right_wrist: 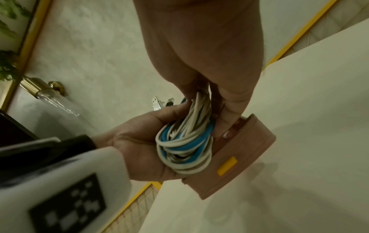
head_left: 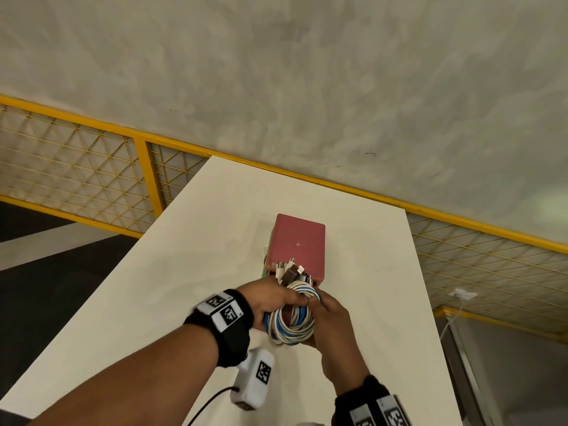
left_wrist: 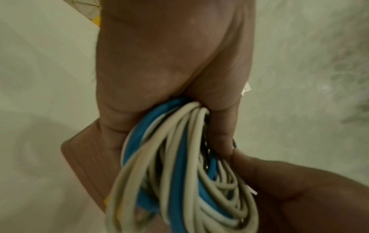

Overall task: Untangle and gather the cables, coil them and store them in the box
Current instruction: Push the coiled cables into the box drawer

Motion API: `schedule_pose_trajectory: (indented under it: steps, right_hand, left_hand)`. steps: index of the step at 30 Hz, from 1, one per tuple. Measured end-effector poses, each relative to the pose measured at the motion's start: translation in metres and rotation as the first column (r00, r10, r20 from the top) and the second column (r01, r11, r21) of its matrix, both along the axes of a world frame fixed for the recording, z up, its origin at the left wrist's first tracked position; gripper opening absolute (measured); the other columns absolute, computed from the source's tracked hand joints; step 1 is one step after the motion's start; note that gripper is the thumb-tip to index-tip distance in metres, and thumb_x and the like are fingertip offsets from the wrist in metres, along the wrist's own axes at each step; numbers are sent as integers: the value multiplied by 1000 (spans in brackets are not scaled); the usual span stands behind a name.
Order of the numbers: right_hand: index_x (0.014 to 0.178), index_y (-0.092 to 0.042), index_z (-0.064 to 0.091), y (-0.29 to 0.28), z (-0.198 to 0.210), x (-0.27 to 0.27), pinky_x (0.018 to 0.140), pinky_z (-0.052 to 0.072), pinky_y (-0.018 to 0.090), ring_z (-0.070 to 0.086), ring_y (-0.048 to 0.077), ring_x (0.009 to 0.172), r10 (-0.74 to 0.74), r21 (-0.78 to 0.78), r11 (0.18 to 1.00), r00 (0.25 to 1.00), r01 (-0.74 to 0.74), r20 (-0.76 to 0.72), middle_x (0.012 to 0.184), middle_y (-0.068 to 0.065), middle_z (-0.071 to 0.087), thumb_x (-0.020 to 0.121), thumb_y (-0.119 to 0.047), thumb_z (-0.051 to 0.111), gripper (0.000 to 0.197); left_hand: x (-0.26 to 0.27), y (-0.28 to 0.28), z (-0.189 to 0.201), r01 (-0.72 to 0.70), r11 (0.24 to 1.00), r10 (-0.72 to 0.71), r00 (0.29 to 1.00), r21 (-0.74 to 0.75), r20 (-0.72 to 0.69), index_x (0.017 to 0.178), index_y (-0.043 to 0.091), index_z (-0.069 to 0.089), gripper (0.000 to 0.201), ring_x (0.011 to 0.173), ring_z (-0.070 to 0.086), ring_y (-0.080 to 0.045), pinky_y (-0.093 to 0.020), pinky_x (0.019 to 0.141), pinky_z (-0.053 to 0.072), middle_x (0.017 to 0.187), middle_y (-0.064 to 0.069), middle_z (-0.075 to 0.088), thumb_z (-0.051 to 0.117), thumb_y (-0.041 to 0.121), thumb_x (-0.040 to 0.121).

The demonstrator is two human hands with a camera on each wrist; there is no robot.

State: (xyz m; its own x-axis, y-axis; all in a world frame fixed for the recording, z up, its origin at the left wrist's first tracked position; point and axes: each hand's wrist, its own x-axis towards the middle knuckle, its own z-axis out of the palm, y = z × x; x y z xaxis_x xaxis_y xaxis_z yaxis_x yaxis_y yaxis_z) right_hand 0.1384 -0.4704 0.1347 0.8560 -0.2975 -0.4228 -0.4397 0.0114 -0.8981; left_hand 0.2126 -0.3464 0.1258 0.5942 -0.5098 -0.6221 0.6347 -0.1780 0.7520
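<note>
- Coiling looks done: my left hand (head_left: 273, 298) and right hand (head_left: 330, 318) both clasp the cable bundle (head_left: 292, 318).
- Left: storing; box (head_left: 296, 244) sits just beyond my grip.

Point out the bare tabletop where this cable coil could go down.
Bare table lies left of the pink box, and a narrower strip right of it. Crowded: the box's near end, where left hand, right hand and cable coil meet.

Left hand (head_left: 273, 299) and right hand (head_left: 330, 321) meet fingertip to fingertip, both curled, forearms converging ahead
</note>
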Motion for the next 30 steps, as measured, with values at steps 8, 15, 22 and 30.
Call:
schedule_pose_trajectory:
  steps: [8,15,22,30]
  right_hand:
    - [86,-18,75,-10,-10,19,65,62,52,74,28,78,46,-107,992,991,-60,-128,82,7,76,89,-9,52,24]
    - [84,-13,71,-10,-12,24,56,61,37,70,28,79,110,-253,957,983,-145,-144,87,11,72,87,-11,51,20]
    - [87,0,66,-15,-22,28,57,61,48,69,32,76,154,-406,889,973,-212,-170,87,17,69,87,-11,47,21]
    - [106,-25,52,-4,-30,24,64,57,34,65,23,79,173,-639,756,985,-144,-17,91,4,67,90,-22,51,16]
  left_hand:
    - [24,-8,-10,65,856,-306,864,513,401,110,12,64,59,94,71,-22,-32,81,58,103,-6,74,84,46,66]
    - [10,1,-10,-59,708,-407,781,704,474,124,22,47,84,104,61,-25,-35,87,53,116,-2,57,68,70,59]
    - [1,8,-21,-155,875,-85,884,459,460,153,25,10,87,119,54,-31,-48,95,52,143,-8,28,54,55,83]
    - [2,5,-34,-325,832,-77,734,449,674,156,14,-3,105,128,50,-36,-43,100,46,151,-16,28,65,52,85]
